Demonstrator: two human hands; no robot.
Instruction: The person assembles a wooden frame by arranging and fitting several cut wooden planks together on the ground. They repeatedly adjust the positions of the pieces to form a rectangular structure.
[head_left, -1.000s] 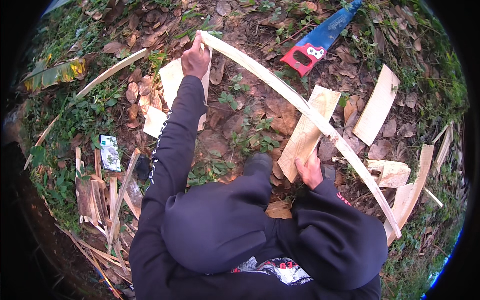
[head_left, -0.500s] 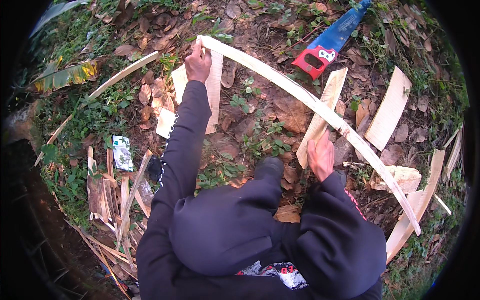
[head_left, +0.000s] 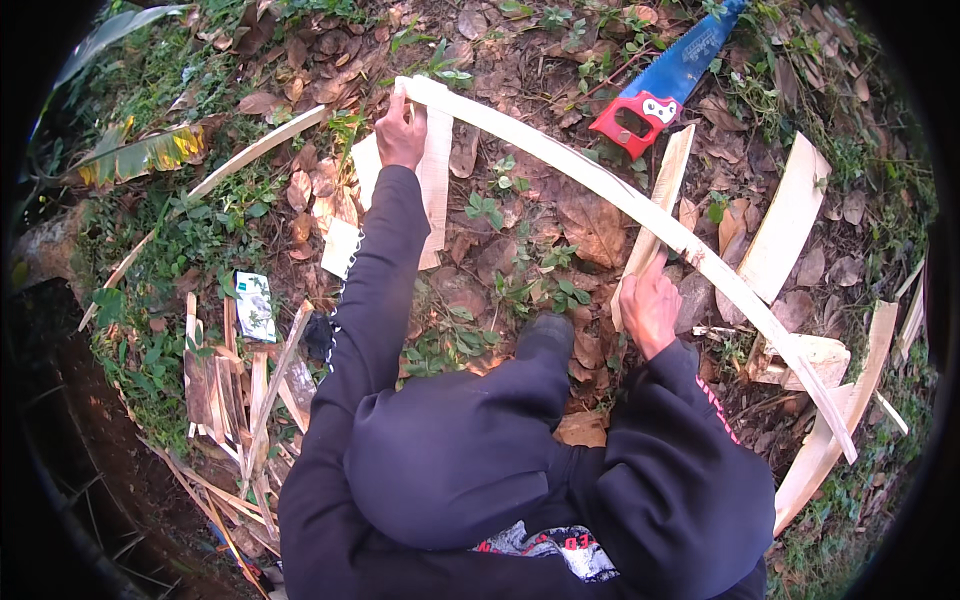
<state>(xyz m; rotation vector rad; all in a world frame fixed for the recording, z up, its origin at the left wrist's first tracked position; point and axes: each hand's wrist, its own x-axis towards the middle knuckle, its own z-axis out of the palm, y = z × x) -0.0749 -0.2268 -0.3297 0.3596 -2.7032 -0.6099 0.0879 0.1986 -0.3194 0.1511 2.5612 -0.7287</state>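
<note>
A long, pale wooden strip [head_left: 600,185] runs across the view from the far left of centre down to the right; the lens bends its outline. At its far end my left hand [head_left: 402,140] is closed, with the thumb and fingers pinching the wood. Just behind that hand two pale flat boards [head_left: 433,185] lie on the leaves. Below the strip's middle, my right hand [head_left: 650,308] is closed on a short wooden board [head_left: 668,185], which passes under the strip. The board looks tilted partly on edge. Some of my right fingers are hidden.
A blue handsaw with a red handle [head_left: 640,120] lies beyond the strip. Another flat board [head_left: 790,220], a wood block [head_left: 815,360] and a curved plank [head_left: 850,400] lie at right. Split wood scraps [head_left: 225,390] and a white packet [head_left: 255,305] are at left.
The short board in my right hand has tilted more onto its edge and looks narrower. My right hand has shifted slightly right. My left hand stays at the strip's far end.
</note>
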